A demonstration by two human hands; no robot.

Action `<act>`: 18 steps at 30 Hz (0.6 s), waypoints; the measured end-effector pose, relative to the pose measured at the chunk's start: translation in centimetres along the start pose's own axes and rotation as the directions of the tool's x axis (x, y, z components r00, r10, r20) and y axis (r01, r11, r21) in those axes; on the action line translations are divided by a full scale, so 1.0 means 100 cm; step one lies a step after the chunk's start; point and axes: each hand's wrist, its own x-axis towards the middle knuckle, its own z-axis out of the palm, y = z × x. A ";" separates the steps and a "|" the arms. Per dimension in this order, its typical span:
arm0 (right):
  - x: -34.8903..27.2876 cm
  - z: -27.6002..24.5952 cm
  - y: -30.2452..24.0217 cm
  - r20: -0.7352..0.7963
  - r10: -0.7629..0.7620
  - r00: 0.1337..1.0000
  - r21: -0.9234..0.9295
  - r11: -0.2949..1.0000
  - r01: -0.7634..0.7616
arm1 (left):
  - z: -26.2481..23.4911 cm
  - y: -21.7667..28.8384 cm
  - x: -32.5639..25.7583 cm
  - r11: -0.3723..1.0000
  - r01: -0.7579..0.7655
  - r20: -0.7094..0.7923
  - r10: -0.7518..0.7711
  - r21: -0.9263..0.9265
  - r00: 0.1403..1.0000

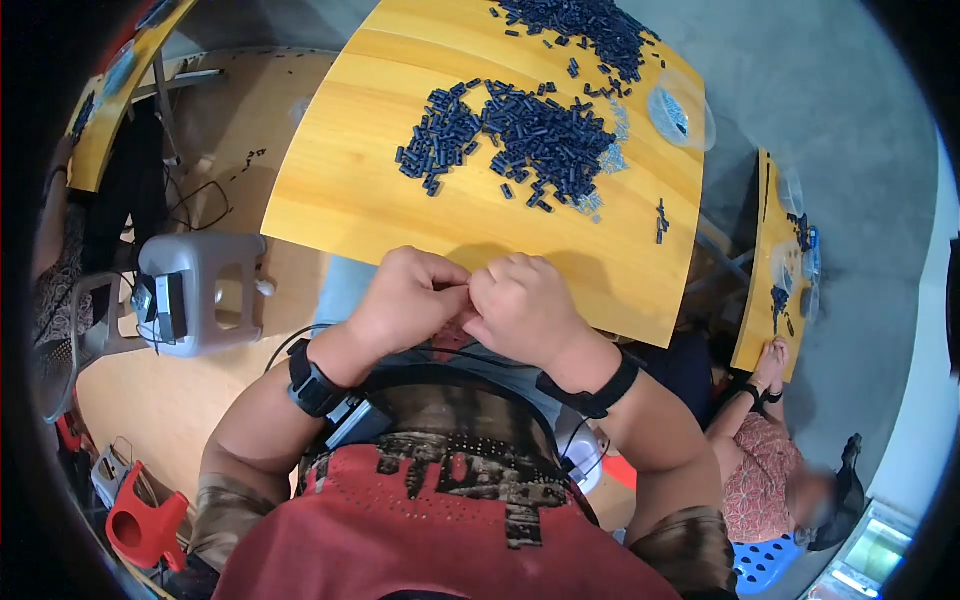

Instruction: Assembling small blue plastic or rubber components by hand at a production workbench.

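My left hand and my right hand meet in front of my body, at the near edge of the yellow wooden table. Both are closed, with thumbs and fingers pinched together so that the fingertips nearly touch. Whatever lies between them is hidden by the fingers. Beyond the hands, two adjoining heaps of small black cylindrical parts, a left heap and a larger right heap, lie on the tabletop. Small silvery metal pieces are scattered along the larger heap's right side.
Another black heap lies at the far edge. A clear plastic tub sits at the right edge, and a few black parts lie nearer. A grey stool stands left; a co-worker sits right at another table.
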 end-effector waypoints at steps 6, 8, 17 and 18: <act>-0.001 -0.011 0.006 0.031 0.133 0.991 0.032 0.991 -0.134 | -0.001 0.002 0.008 0.944 0.185 0.107 -0.161 -0.274 0.981; -0.002 -0.014 0.006 0.029 0.120 0.992 0.024 0.992 -0.120 | 0.001 0.003 0.008 0.917 0.226 0.143 -0.188 -0.330 0.972; -0.012 -0.018 0.005 0.028 0.139 0.990 0.004 0.990 -0.139 | 0.007 0.005 0.005 0.904 0.294 0.217 -0.234 -0.311 0.948; -0.013 -0.018 0.004 0.022 0.143 0.989 -0.017 0.990 -0.143 | 0.007 0.004 0.005 0.911 0.279 0.203 -0.224 -0.303 0.953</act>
